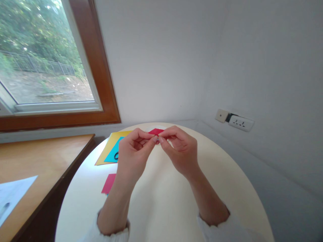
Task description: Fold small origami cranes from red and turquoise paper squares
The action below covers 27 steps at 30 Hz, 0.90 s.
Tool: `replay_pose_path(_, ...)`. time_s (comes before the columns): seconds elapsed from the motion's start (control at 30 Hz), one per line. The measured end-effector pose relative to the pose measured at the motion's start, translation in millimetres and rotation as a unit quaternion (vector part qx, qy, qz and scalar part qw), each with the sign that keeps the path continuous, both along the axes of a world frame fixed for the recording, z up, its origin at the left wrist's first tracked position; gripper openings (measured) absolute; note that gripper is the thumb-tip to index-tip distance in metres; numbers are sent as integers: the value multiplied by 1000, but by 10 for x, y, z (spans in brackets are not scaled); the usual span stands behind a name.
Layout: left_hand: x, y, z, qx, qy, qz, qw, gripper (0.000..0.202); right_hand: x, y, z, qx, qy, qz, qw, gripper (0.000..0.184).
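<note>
Red paper [156, 131] above round table [164, 198]; white wall [161, 60], brown-framed window [54, 64]

Text: none legible | labels, brands: none legible | numbers, signs: none legible

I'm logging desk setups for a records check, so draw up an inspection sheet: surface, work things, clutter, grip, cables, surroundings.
Surface: pale, rounded table.
Work things: small red piece between the fingertips of both hands.
Clutter: yellow sheet with a blue sheet on it; dark loop partly hidden; pinkish-red piece by the left forearm.
Grip: left hand and right hand pinching, thumbs close together.
Cables: nothing seen for certain; dark patch beside the wall socket unclear.
Surroundings: window, wooden desk with white paper, plain walls.
</note>
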State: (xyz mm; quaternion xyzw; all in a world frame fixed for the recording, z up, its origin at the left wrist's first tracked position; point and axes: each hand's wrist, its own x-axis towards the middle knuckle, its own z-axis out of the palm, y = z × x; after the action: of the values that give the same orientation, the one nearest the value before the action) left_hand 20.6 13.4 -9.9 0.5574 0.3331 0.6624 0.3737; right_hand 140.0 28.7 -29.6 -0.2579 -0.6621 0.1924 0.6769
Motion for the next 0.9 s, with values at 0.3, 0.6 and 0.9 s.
replay_pose_path(0.3, -3, -7, 9, 0, -22, -15, 1000, 28, -47, 25, -22, -12, 43, 16, 999, 15)
replay_pose_path(0.6, -9, 9, 7, -13, -32, -41, 999, 40, -33, -4, 18, -18, 75, 55, 996, 17)
replay_pose_path(0.9, -13, 77, -57, -53, -80, -104, 990, 36, -48, 24, 25, -77, 117, 97, 985, 29)
